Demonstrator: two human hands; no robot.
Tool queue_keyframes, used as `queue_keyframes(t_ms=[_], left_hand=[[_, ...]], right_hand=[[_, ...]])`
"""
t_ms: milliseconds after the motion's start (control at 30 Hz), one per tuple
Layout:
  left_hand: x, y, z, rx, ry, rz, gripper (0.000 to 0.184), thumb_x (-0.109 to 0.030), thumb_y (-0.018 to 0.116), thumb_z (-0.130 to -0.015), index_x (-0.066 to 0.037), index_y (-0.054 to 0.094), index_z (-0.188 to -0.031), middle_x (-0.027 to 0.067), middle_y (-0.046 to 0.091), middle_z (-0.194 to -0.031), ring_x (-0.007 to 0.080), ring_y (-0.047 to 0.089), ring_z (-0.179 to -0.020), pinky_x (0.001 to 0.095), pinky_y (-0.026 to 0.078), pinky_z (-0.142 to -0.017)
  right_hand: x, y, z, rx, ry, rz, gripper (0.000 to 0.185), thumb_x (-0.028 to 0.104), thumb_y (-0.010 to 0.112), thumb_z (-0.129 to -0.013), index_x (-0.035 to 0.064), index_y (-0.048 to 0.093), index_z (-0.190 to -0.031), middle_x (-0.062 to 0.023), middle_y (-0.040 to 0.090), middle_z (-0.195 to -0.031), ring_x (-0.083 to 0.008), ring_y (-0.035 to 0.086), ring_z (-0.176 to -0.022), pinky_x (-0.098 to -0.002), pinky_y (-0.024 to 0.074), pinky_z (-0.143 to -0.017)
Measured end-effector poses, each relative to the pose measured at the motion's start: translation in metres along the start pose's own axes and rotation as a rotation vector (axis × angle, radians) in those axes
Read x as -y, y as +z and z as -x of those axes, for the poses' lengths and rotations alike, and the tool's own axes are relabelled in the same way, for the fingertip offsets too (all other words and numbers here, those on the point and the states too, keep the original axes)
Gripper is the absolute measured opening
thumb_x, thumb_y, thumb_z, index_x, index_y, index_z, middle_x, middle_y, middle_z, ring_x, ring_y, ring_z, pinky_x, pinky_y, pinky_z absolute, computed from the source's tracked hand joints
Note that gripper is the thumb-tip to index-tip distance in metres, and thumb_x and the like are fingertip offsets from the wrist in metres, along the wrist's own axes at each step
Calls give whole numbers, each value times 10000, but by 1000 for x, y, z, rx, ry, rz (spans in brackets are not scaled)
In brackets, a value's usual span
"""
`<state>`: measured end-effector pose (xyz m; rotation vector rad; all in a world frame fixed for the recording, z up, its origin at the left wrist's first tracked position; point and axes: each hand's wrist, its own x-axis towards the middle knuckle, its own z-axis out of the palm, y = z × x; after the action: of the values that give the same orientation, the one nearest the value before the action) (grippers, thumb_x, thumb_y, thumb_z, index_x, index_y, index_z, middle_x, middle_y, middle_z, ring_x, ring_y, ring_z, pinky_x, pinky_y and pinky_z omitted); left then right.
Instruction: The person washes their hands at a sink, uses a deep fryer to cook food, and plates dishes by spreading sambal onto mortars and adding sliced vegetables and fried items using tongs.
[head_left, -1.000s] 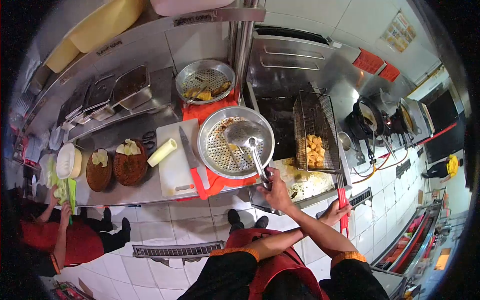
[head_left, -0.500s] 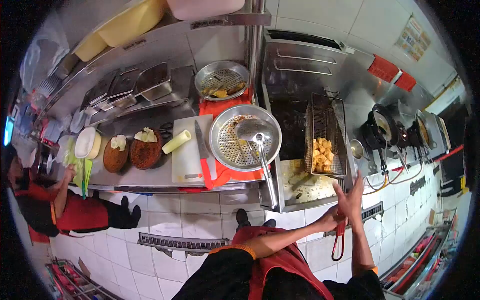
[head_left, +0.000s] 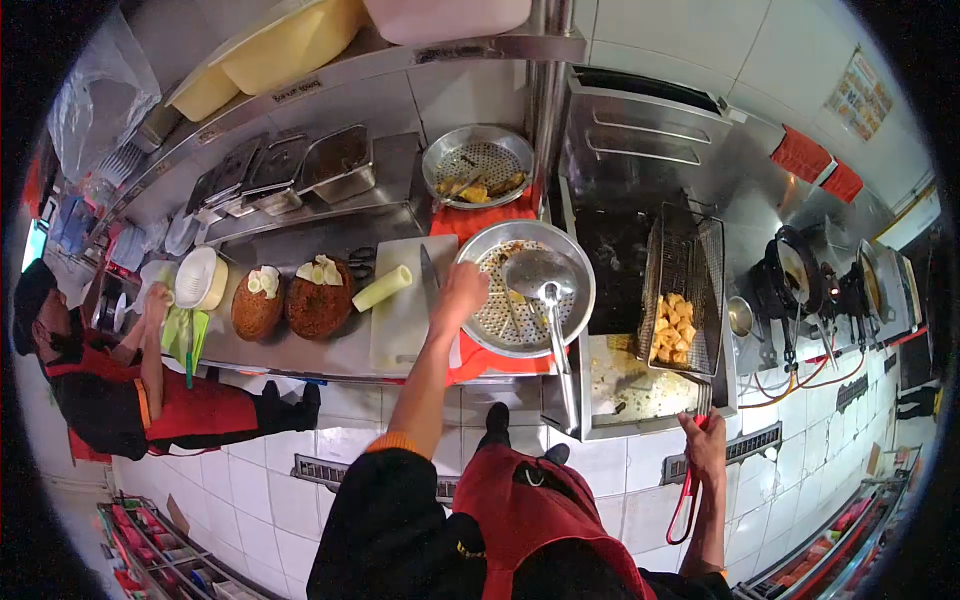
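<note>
My right hand (head_left: 704, 446) grips the red handle (head_left: 683, 500) of a wire fryer basket (head_left: 690, 270). Golden fried pieces (head_left: 673, 330) lie in the basket's near end, over the fryer's metal ledge (head_left: 612, 397). My left hand (head_left: 464, 292), fingers curled, is at the left rim of a perforated metal bowl (head_left: 490, 333); what its fingertips hold, if anything, is hidden. A large skimmer (head_left: 540, 275) rests in that bowl, its long handle over the near rim. Beside my left forearm, a knife (head_left: 429, 270) lies on a white cutting board (head_left: 395, 318), its handle hidden.
Two brown rounded items (head_left: 318, 303) with pale pieces on top sit left of the board, near a pale green stalk (head_left: 383, 287). Dark oil fills the fryer (head_left: 610, 260). Pans (head_left: 790, 270) stand at right. Another person (head_left: 150, 390) works at far left.
My left hand has let go of the basket handle and moved left to the perforated bowl. My right hand, open before, now holds the handle. The view has shifted slightly.
</note>
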<state>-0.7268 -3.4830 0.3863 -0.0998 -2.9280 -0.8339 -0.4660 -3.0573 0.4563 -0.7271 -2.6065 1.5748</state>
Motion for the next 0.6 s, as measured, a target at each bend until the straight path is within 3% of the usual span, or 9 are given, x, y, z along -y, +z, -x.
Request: queue_keyframes(t_ms=[67,200,333,433,600], left_hand=[[0,-9,-53,116,105,-115,195,-125,557,-794,32,672,-810,272,622,-823,415,634,-804,498,505,-719],[-2,4,-80,154,407,-179,182,-56,556,-734,28,687,-829,245,653,-889,384,656,-853,485,527,-714],[0,9,-86,273,480,-146,182,-45,585,-688,-28,705,-824,172,665,-930,336,629,-956,480,467,-896],[-6,-2,-82,403,426,-290,186,-39,599,-679,-41,705,-831,162,640,-1005,323,551,-1107,493,394,-971],[23,-3,-67,305,689,-377,169,-79,653,-640,-109,705,-797,99,592,-948,269,514,-1050,440,361,-882]], right_hand=[[31,1,8,-63,68,226,307,190,714,-804,45,454,-732,23,406,-587,-86,363,-531,-292,303,-442],[28,7,10,-105,18,207,330,187,719,-790,44,435,-703,8,393,-595,-100,356,-556,-305,306,-462],[30,11,11,-118,106,185,314,173,717,-785,40,437,-734,3,400,-585,-109,394,-534,-330,354,-469],[13,10,9,-137,121,262,323,184,718,-784,26,437,-755,-20,421,-611,-127,422,-539,-337,376,-465],[52,25,17,-204,129,239,346,224,722,-788,2,456,-798,-54,451,-684,-153,449,-575,-328,386,-493]])
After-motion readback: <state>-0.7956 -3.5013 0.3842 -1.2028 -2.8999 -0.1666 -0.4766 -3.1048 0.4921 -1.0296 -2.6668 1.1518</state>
